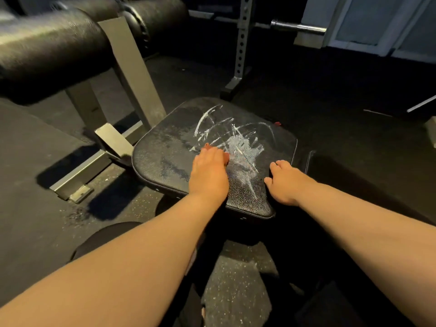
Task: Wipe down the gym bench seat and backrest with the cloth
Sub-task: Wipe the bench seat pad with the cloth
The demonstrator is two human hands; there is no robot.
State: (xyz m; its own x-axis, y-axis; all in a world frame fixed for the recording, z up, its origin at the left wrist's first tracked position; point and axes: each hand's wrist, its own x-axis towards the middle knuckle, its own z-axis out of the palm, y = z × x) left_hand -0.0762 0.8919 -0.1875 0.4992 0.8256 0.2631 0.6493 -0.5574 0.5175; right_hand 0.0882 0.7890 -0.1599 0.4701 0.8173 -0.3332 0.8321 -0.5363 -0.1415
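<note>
**Both grips on the streaked seat pad of a gym bench**

Seen from above, the black seat pad [165, 156] fills the middle of the view, its leather-grain surface cracked and marked with white smears [236, 138] that fan out toward 12 and 1 o'clock. The left grip [208, 171] lies palm down on the pad, a little toward 6 o'clock of its centre, fingers straight and together and pointing to 12 o'clock, their tips touching the near end of the smears. Whether a cloth lies under that palm cannot be told. The right grip [286, 182] rests on the pad's edge at 4 o'clock, fingers loosely bent and apart, thumb on the top surface, clasping nothing. Just beside the seat at 3 o'clock begins a second dark pad with a stitched rim, apparently the backrest [316, 166]; most of it is lost in shadow.

At 10 o'clock stand two black roller pads [52, 48] on a grey steel frame [132, 74], whose foot [77, 182] sits on the speckled rubber floor [236, 291]. A perforated rack upright [241, 43] rises at 12 o'clock, with a barbell sleeve [299, 27] at 1 o'clock.
</note>
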